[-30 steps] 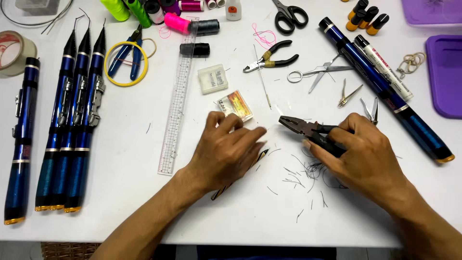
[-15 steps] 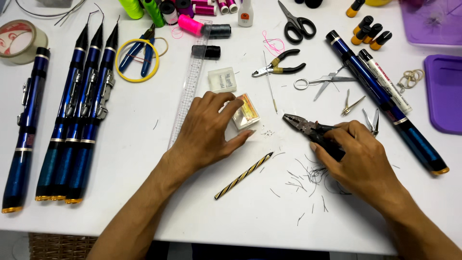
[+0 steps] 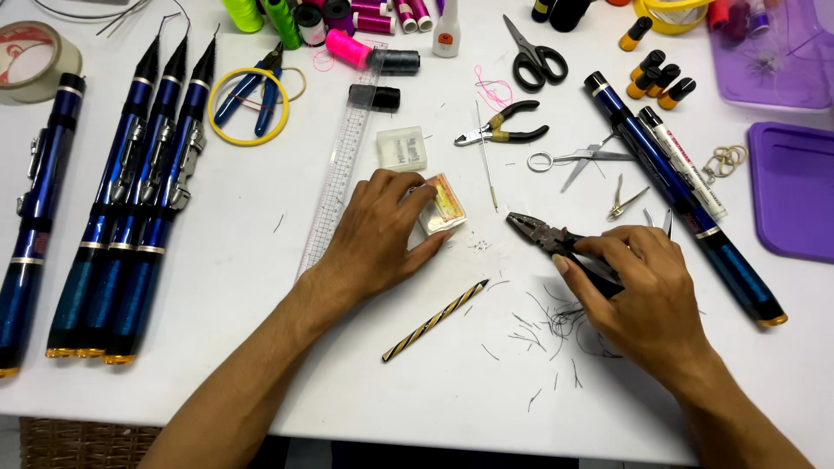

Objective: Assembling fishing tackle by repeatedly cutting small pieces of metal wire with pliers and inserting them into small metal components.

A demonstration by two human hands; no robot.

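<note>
Head view: left hand (image 3: 382, 234) fingers cover a small box (image 3: 445, 205) — right hand (image 3: 638, 291) grips half-hidden pliers (image 3: 543, 234).

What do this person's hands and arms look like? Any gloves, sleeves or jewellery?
Both hands are bare: no gloves on the left hand or the right hand. No rings show on the fingers, and no watch or bracelet at either wrist. The forearms are uncovered as far as the picture's edge, so no sleeves show.

Blue rod sections (image 3: 130, 200) lie left on the white tabletop (image 3: 261, 347); clear ruler (image 3: 340, 182), black scissors (image 3: 534, 56), thread spools (image 3: 347, 17) behind.
</note>
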